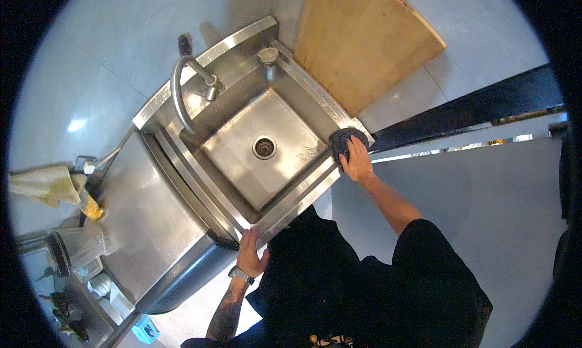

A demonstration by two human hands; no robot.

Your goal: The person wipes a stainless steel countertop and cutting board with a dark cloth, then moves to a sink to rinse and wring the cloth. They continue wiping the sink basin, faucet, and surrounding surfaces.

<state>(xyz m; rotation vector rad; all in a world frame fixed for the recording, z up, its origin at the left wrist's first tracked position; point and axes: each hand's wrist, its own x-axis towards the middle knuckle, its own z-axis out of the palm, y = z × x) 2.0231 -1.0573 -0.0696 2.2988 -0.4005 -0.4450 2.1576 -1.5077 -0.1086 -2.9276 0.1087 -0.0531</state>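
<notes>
My right hand [357,161] lies on a dark, crumpled cloth [342,141], pressed against the front right corner of a stainless steel sink [313,177]. The palm hides part of the cloth. My left hand [251,252], with a metal-banded watch [241,275] on the wrist, rests on the sink's front left corner with nothing seen in it. Between the hands, the square basin shows a round drain [264,147] and some wet marks. A curved metal faucet [177,91] reaches over the basin's left side. A capped metal tube [268,59] stands at the far corner.
A large wooden board [363,48] leans on the tiled wall behind the sink's right side. To the left is a steel worktop [150,207], with a yellowish cloth [43,184] and a clear plastic container or bag [84,246] beyond. A blue stool [145,330] stands on the floor below.
</notes>
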